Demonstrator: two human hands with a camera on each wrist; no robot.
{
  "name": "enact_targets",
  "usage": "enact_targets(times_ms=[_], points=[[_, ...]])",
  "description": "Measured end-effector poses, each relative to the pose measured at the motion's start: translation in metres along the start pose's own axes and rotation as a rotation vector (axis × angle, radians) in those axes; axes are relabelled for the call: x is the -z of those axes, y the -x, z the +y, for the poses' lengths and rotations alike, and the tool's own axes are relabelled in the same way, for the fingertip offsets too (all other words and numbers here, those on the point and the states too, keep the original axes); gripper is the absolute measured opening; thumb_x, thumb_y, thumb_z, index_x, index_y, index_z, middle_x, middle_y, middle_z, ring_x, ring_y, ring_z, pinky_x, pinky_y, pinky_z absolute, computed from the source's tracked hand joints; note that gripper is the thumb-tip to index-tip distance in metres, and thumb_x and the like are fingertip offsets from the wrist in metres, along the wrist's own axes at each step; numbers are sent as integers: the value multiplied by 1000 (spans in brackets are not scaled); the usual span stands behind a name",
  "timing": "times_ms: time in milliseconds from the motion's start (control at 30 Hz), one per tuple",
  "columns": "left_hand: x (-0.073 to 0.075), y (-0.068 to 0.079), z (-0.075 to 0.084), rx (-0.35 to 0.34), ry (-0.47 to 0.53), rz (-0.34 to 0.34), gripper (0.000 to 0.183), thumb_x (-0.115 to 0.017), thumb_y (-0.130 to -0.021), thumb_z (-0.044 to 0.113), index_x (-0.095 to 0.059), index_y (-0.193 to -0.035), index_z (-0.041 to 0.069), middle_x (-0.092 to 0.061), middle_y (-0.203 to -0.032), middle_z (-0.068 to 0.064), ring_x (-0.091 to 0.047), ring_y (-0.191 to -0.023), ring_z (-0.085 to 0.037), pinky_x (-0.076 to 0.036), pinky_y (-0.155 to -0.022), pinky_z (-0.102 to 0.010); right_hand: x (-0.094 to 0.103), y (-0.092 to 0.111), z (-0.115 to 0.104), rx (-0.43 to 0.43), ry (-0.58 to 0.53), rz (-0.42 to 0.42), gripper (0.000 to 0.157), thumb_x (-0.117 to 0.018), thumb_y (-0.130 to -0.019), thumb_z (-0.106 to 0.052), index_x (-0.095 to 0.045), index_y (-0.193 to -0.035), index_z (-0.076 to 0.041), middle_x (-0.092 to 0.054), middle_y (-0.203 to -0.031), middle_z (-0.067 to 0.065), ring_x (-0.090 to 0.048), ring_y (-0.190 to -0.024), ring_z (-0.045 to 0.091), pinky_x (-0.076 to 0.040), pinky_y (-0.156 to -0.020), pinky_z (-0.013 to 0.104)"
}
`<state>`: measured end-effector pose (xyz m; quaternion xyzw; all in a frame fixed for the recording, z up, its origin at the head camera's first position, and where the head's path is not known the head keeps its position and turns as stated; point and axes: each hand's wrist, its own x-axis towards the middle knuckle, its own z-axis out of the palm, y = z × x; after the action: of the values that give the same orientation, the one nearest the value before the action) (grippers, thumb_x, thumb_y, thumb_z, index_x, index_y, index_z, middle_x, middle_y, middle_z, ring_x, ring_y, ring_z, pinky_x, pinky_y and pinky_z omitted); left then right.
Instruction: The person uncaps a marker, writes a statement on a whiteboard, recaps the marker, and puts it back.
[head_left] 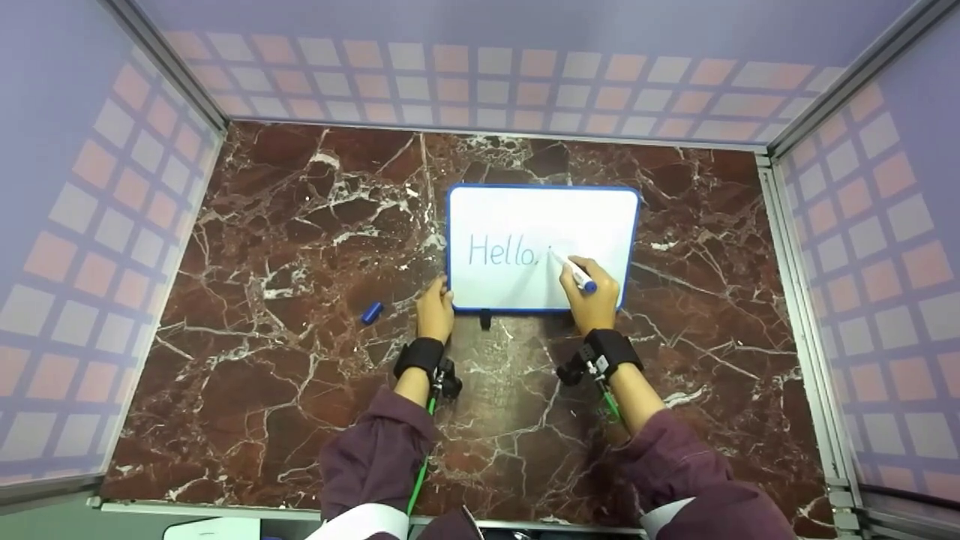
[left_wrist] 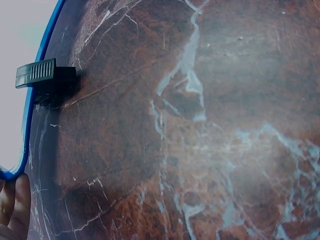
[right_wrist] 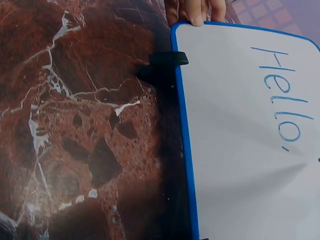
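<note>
A whiteboard (head_left: 517,214) with a blue frame lies on the marbled table, "Hello," handwritten across its left half. At its lower left corner my left hand (head_left: 435,311) pinches the frame; in the right wrist view the thumb of that hand (right_wrist: 196,11) overlaps the board's edge. My right hand (head_left: 596,300) holds a white marker (head_left: 579,274) with a blue end, its tip by a small dot right of the comma. The right hand is out of the right wrist view. A blue marker cap (head_left: 371,313) lies left of the left hand.
A black clip (left_wrist: 42,74) sits on the board's near edge. Checkered panels (head_left: 480,82) wall in the table (head_left: 285,375) at the back and both sides. Each wrist wears a black strap with a small camera, and green cables run along the forearms.
</note>
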<state>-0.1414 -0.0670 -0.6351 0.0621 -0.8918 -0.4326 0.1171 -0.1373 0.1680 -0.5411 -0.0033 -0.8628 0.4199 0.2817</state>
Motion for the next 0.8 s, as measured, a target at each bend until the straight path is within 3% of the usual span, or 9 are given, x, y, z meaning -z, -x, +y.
enact_targets(times_ms=[67,133,167,300,400,567,633,700,800], points=[[-12,-3,-20,-31,15,23,26,-56,-90,11,-61,-114,2,-69,-94,-16,-66,-90,-26,-52,-81,-33,0,0,1,1,0,-5,18,-63,-80,-11,-70,-90,2,-71,-84,19,-68,-73,29,-54,-65,40],[-14,-4,-27,-35,61,17,28,-55,-91,16,-61,-115,5,-69,-95,-15,-66,-91,-26,-52,-83,-34,-1,1,2,3,2,-8,18,-63,-80,-11,-70,-90,2,-71,-85,19,-68,-74,29,-54,-65,40],[-15,-4,-25,-20,68,12,28,-55,-91,15,-61,-115,4,-69,-96,-17,-66,-92,-28,-52,-83,-36,-1,1,2,3,1,-8,18,-64,-80,-11,-70,-90,2,-71,-84,19,-68,-73,29,-54,-65,40],[13,1,16,45,53,-49,28,-56,-88,3,-59,-115,-4,-67,-100,-24,-64,-97,-37,-51,-85,-45,-2,2,1,-4,1,-20,18,-63,-80,-11,-70,-91,2,-71,-85,19,-68,-74,29,-54,-65,40],[16,2,19,24,53,-47,29,-56,-89,7,-59,-116,-1,-68,-100,-21,-65,-97,-34,-52,-85,-42,-2,2,2,-11,9,-24,18,-64,-81,-12,-70,-91,2,-71,-85,19,-67,-74,29,-54,-65,40],[-24,-9,-40,-22,33,-27,32,-56,-90,20,-59,-118,5,-69,-97,-15,-66,-93,-27,-52,-82,-35,-3,2,3,-16,18,-32,19,-64,-81,-12,-70,-92,2,-71,-86,18,-68,-75,29,-54,-65,40],[-48,-15,-72,-22,-4,-22,33,-56,-90,22,-59,-118,5,-69,-97,-15,-66,-91,-27,-52,-79,-34,-3,3,3,-23,21,-41,19,-63,-81,-12,-70,-93,1,-71,-87,18,-69,-76,29,-55,-66,40],[-57,-18,-83,-35,-48,-10,32,-57,-90,21,-60,-117,6,-69,-97,-14,-66,-90,-27,-52,-79,-35,-3,4,3,-33,27,-51,19,-63,-82,-12,-70,-93,2,-71,-87,18,-68,-77,29,-55,-67,40],[-53,-15,-79,-63,-44,37,32,-54,-91,29,-61,-116,10,-69,-95,-12,-66,-89,-23,-51,-77,-30,-3,6,2,-45,34,-63,19,-63,-81,-13,-70,-92,1,-71,-86,18,-68,-76,29,-54,-66,40]])
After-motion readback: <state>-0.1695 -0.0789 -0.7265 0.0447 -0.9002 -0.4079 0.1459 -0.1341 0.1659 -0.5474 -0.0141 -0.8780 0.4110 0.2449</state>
